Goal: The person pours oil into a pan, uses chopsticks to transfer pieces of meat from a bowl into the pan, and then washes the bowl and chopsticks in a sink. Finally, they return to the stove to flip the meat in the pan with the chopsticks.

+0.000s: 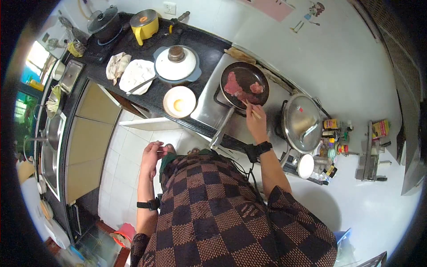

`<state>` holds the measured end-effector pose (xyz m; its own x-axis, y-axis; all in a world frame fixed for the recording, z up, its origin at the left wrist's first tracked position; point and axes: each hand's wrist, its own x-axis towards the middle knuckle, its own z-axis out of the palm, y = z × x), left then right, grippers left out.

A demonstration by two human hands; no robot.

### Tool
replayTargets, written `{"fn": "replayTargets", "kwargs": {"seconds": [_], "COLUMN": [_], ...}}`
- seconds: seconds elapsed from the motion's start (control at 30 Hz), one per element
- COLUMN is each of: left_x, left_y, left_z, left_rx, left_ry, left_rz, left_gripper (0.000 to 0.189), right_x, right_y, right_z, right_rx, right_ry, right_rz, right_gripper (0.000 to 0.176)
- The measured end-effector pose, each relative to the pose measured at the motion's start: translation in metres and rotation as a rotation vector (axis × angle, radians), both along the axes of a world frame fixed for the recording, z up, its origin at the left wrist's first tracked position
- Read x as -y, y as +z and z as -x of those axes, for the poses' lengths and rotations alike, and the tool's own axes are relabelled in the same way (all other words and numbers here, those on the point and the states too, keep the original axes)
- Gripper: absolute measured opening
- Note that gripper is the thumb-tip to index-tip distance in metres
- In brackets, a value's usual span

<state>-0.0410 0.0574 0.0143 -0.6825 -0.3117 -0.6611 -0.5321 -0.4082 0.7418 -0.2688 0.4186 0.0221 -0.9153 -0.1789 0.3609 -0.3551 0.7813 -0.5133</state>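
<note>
My right hand [256, 123] is closed around a pair of chopsticks [255, 114], whose tips reach into the near side of a dark frying pan [245, 71]. Several pieces of reddish raw-looking meat [232, 84] lie in the pan, and the chopstick tips are at the lowest of them. The pan sits on the steel stove, its long handle [222, 129] pointing towards me. Down beside my body hangs my left hand [152, 155], holding nothing, its fingers loosely apart.
Left of the stove are a bowl with egg yolk [179, 102], a lidded pot [178, 66] and a white plate [138, 76] with a knife across its edge. A covered wok [302, 122] stands right of the pan, beside several seasoning bottles [330, 133]. A cabinet door [151, 123] hangs open below.
</note>
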Motion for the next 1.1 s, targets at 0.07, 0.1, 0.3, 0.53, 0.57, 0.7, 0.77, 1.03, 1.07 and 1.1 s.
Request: {"fn": "replayTargets", "kwargs": {"seconds": [0.07, 0.1, 0.3, 0.53, 0.57, 0.7, 0.77, 1.03, 1.07, 1.1], "left_x": [-0.002, 0.0, -0.006, -0.01, -0.012, -0.017, -0.018, 0.001, 0.009, 0.016], "left_y": [-0.006, -0.01, -0.045, -0.09, -0.093, -0.092, -0.089, -0.04, -0.027, -0.013], "left_z": [0.005, 0.01, 0.07, 0.134, 0.136, 0.143, 0.141, 0.076, 0.062, 0.047], "left_rx": [0.02, 0.026, -0.027, -0.062, -0.103, -0.151, -0.164, -0.214, -0.172, -0.151], "left_ry": [-0.028, -0.061, -0.121, -0.136, -0.093, -0.006, 0.027, 0.108, 0.126, 0.144], "left_rz": [0.009, 0.012, 0.068, -0.024, -0.077, -0.157, -0.134, -0.149, -0.141, -0.142], "left_gripper": [0.03, 0.03, 0.048, 0.053, 0.053, 0.048, 0.047, 0.048, 0.048, 0.049], "right_x": [0.0, -0.001, -0.002, -0.004, -0.005, -0.007, -0.004, 0.014, 0.023, 0.031], "right_y": [0.001, 0.002, 0.014, 0.037, 0.036, 0.039, 0.041, 0.046, 0.05, 0.054], "right_z": [0.001, -0.001, -0.012, -0.028, -0.031, -0.037, -0.042, -0.048, -0.047, -0.049], "right_rx": [-0.008, -0.018, 0.027, 0.112, 0.109, 0.144, 0.129, 0.148, 0.153, 0.085], "right_ry": [-0.007, -0.029, -0.015, -0.117, -0.134, -0.177, -0.199, -0.236, -0.204, -0.179], "right_rz": [-0.009, -0.021, 0.004, 0.094, 0.089, 0.077, 0.076, -0.079, -0.078, -0.011], "right_gripper": [0.027, 0.027, 0.025, 0.024, 0.024, 0.024, 0.025, 0.024, 0.024, 0.025]}}
